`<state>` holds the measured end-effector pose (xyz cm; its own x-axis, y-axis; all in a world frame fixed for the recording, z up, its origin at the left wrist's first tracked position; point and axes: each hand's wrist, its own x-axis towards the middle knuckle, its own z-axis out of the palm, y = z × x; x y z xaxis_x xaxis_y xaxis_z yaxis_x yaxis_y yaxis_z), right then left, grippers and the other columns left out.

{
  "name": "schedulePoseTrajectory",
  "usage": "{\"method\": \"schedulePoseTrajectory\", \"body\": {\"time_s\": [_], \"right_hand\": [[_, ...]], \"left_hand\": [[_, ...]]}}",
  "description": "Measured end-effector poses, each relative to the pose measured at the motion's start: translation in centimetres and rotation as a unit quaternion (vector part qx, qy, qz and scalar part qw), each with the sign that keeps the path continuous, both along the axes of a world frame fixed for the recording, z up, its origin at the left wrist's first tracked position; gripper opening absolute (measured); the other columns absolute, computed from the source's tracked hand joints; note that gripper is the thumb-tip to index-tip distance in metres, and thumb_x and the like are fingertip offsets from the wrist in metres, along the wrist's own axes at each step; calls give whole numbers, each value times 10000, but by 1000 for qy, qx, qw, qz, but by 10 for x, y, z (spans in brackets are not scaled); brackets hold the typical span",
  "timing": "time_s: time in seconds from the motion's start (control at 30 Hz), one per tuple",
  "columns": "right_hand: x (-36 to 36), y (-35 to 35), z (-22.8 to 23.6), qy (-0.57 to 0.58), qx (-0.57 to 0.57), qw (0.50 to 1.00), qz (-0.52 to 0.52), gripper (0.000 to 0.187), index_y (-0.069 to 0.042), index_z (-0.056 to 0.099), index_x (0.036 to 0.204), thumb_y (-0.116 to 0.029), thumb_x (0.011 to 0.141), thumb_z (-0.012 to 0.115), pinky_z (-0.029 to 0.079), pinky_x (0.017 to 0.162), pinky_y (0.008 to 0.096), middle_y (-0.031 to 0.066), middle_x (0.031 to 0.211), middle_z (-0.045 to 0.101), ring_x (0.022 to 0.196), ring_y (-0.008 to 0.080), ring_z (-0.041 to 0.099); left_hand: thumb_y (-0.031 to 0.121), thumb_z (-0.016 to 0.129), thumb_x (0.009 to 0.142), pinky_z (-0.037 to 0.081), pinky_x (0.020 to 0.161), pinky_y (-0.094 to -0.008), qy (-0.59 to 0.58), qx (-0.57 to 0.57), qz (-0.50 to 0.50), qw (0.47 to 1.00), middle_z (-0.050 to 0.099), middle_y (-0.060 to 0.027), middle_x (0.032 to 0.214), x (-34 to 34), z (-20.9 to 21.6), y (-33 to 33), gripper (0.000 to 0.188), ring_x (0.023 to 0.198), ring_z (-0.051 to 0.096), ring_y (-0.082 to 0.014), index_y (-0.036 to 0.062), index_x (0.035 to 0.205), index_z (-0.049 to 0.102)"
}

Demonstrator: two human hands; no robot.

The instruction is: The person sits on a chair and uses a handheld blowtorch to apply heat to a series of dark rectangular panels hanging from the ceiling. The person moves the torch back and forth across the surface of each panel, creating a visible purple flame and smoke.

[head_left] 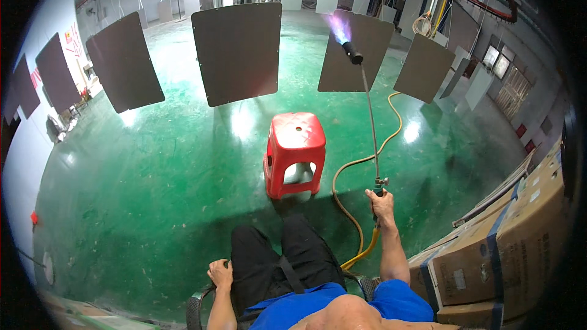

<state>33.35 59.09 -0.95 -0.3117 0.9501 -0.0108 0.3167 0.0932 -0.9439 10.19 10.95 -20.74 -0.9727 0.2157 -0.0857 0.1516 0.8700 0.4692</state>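
Observation:
My right hand (382,205) is closed round the handle of a gas torch (371,116), held out ahead. Its long thin metal tube slants up to a black burner head (353,53). A blue and purple flame (340,27) burns at the tip, in front of a dark hanging panel (364,67) as seen from here. A yellow hose (367,247) runs from the handle down beside my chair. Beside my left thigh, my left hand (220,272) rests with loosely bent fingers apart and nothing in it.
Several dark flat panels (238,55) hang in a row ahead. A red plastic stool (298,131) stands on the green floor (165,189) before my knees. More hose (396,125) trails across the floor at right. Cardboard boxes (468,272) are stacked close on my right.

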Motion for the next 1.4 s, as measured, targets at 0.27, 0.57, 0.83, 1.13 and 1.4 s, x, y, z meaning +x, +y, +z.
{"method": "schedulePoseTrajectory", "body": {"time_s": [0.27, 0.57, 0.83, 1.13, 1.4], "right_hand": [[14, -14, -45, -75, -19, 997, 9, 367, -76, 534, 607, -250, 809, 787, 334, 416, 293, -27, 526, 480, 429, 86, 424], [18, -34, -55, -73, -95, 992, 23, 353, -63, 531, 625, -251, 782, 784, 370, 438, 307, 4, 562, 527, 458, 116, 475], [23, -31, -69, -96, -131, 987, 9, 376, -72, 516, 579, -232, 789, 784, 355, 412, 309, 5, 507, 494, 415, 123, 459], [40, -18, -82, -82, -138, 987, -33, 367, -78, 522, 581, -217, 794, 786, 365, 406, 303, 7, 518, 510, 408, 118, 467], [53, -6, -92, -62, -162, 983, -61, 329, -76, 533, 633, -213, 793, 786, 379, 402, 301, 4, 556, 520, 427, 125, 486]], "left_hand": [[326, 715, 820, 360, 1005, -484, 10, -12, 10, 1000, 663, -46, 1030, -2, -1, 4, 217, 1113, 535, -267, 129, 909, 735], [315, 710, 826, 372, 979, -469, 20, -26, 16, 999, 665, -38, 996, -2, -1, 5, 203, 1085, 541, -258, 120, 876, 737], [312, 719, 819, 378, 975, -468, 22, -34, 14, 999, 668, -52, 995, -7, -10, 1, 205, 1082, 544, -268, 116, 873, 735], [311, 717, 820, 371, 985, -463, 13, -38, 12, 999, 669, -59, 1013, -8, -10, 1, 208, 1097, 539, -270, 111, 872, 735], [315, 711, 825, 368, 996, -462, -1, -31, 15, 999, 670, -51, 1022, -6, -2, 4, 212, 1107, 536, -264, 109, 867, 735]]}}
